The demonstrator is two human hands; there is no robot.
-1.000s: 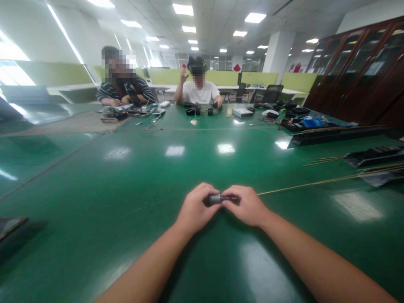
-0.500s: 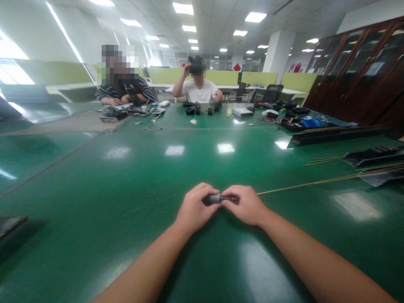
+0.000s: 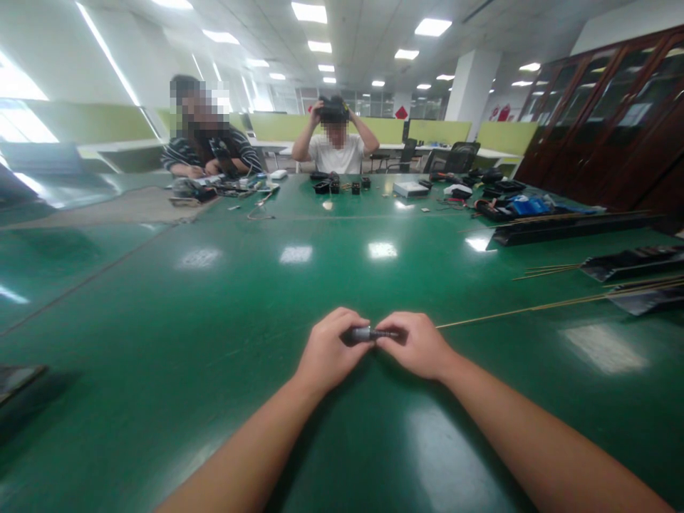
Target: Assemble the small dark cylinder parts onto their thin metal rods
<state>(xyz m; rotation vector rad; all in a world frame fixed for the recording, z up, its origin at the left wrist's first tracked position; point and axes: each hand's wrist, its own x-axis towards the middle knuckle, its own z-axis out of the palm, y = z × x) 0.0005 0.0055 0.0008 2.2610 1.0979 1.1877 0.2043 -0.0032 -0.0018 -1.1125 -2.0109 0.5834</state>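
Note:
My left hand (image 3: 330, 350) is closed around the grey body of a slim cylindrical tool (image 3: 361, 333), held level just above the green table (image 3: 224, 434). The tool's thin dark shaft points to the right. My right hand (image 3: 415, 345) pinches around that shaft with thumb and fingers, close to my left fingertips. How the shaft ends is partly hidden in my right fingers, so I cannot tell the tool's exact kind. Behind my right hand, a thin brass-coloured rod (image 3: 491, 316) runs off to the right.
Black channel-shaped trays (image 3: 635, 265) with long thin rods lie at the right. Electronics and cables (image 3: 507, 192) sit at the far right, small black parts (image 3: 334, 187) at the far middle. Two people sit across the table. A dark flat object (image 3: 18, 381) lies at the left edge.
The co-worker in white has raised the second hand to the black headgear and lifted their head slightly. My hands and the tool have hardly moved.

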